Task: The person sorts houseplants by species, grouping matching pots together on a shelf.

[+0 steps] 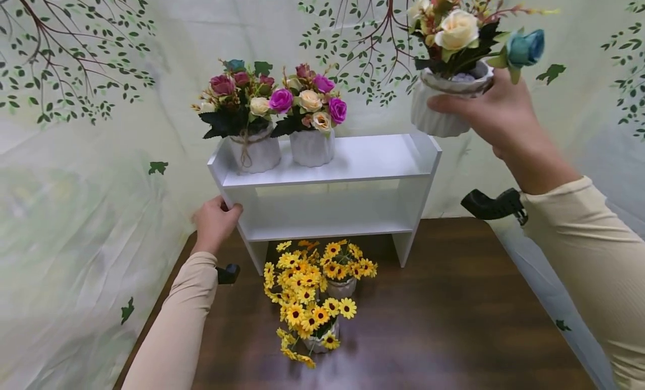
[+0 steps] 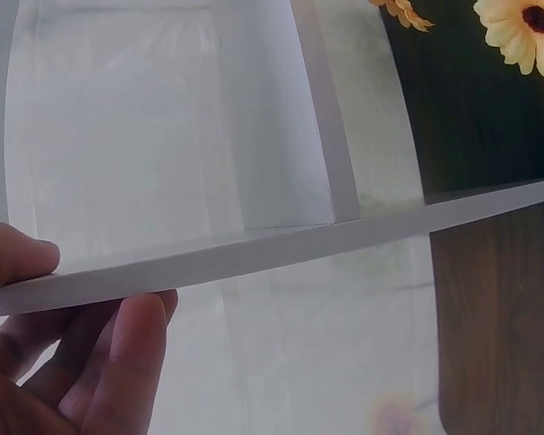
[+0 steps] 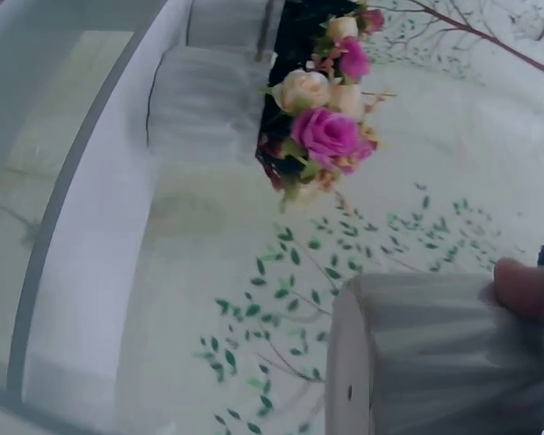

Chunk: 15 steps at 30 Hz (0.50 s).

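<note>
beige right sleeve is nearest. the right hand is clamped around a white pot with cream and blue flowers, which is in the air near the right end of the white shelf. the left hand pinches the left side panel. two other flower pots stand left on the top board, and yellow daisies stand in front, on the brown surface.

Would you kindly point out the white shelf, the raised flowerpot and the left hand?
White shelf (image 1: pixel 375 156), head view: bare top board.
Raised flowerpot (image 3: pixel 449 353), right wrist view: ribbed side.
Left hand (image 1: pixel 214 224), head view: the hand's middle.
</note>
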Motion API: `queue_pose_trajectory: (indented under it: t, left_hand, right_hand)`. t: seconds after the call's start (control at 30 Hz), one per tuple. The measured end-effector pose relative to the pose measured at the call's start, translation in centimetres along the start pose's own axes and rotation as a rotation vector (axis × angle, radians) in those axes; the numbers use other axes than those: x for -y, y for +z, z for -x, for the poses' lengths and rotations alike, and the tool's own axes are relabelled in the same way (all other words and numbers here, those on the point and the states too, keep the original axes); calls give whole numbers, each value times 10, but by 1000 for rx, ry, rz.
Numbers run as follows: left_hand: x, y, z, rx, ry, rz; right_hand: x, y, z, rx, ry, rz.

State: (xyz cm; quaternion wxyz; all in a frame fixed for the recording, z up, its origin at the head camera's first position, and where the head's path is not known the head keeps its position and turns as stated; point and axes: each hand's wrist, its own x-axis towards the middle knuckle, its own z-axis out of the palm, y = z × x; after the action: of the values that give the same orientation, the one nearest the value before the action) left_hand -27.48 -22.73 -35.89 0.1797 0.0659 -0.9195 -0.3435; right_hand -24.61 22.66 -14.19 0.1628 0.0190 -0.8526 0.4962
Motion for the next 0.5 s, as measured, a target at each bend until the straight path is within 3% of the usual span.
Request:
queue_pose_trajectory:
  t: [0.23,0.5]
  left_hand:
    - [-3,-3,-3,13,6,-27]
    - [2,-4,-2,9,9,-12]
  right_hand:
    - [7,37,-22,15,63,-65]
    - [12,73,-34,46,75,-27]
